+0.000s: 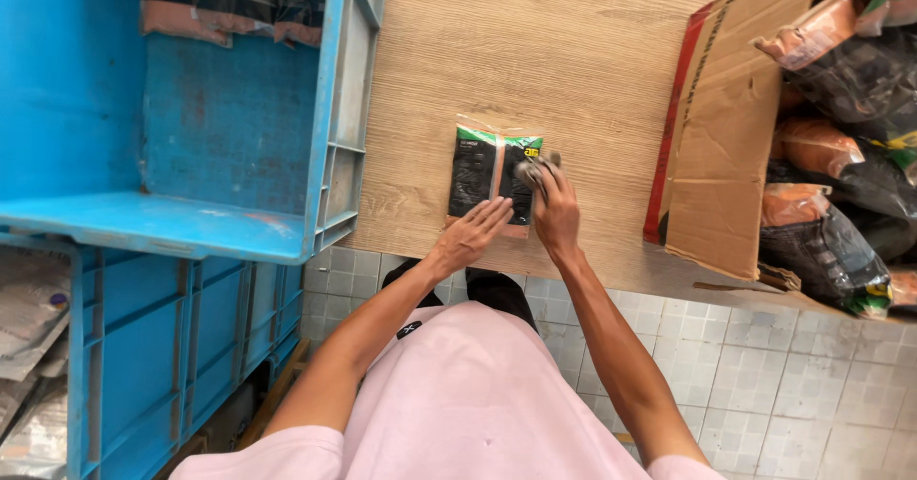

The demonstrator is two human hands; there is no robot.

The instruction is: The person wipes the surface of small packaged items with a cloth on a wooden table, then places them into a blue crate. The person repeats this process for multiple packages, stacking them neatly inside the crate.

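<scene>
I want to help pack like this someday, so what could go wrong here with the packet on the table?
The packet lies close to the near edge of the wooden table, so a push from the left hand might slide it off. The right hand presses something small and blurred onto it; pressing too hard could perhaps crease or split the wrapper. The open cardboard box overhangs the table edge and may tip.

Flat black-green packet [489,170] on table; orange-black bags [829,222] in carton.

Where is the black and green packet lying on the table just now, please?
The black and green packet lies flat near the wooden table's front edge, under both hands, between the blue crate and the cardboard box.
</scene>
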